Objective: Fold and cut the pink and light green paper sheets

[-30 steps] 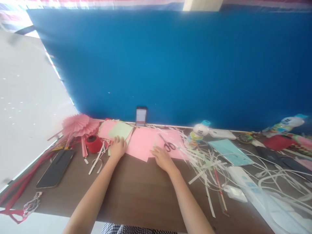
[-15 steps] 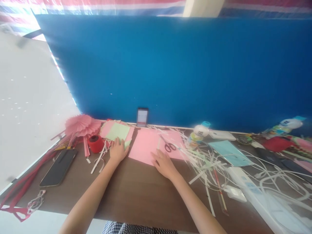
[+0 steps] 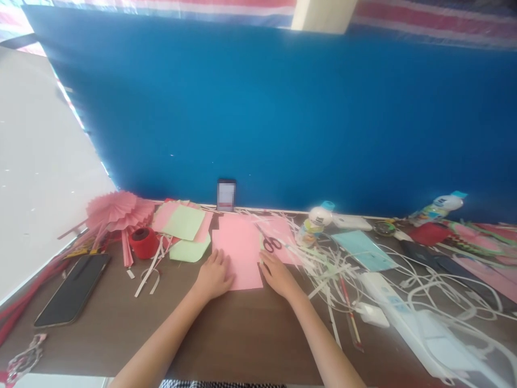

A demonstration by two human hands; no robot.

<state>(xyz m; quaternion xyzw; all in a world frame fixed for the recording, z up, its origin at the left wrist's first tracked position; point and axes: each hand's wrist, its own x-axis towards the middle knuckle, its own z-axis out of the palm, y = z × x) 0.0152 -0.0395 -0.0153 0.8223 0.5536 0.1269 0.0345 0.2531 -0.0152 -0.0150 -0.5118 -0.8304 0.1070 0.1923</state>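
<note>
A pink sheet of paper (image 3: 241,253) lies on the brown table in front of me. My left hand (image 3: 214,275) rests flat along its left edge, fingers extended. At the sheet's right edge is my right hand (image 3: 278,274), its fingers stretched out and touching the paper or the table just beside it; I cannot tell which. Scissors (image 3: 272,244) with dark handles lie just beyond my right fingertips, near another pink sheet (image 3: 286,231). To the left, a light green sheet (image 3: 186,222) lies on pink paper, with a second green piece (image 3: 189,250) below.
At left are a pink pleated paper flower (image 3: 117,210), a red roll (image 3: 144,243) and a dark phone (image 3: 73,290). Another phone (image 3: 226,195) leans on the blue panel. Paper strips (image 3: 323,269), a glue bottle (image 3: 317,223), a power strip (image 3: 393,307) and cables crowd the right.
My left hand has left the green paper and moved onto the pink sheet's left edge. The pink sheet now lies straighter and closer to me. The view has turned rightward.
</note>
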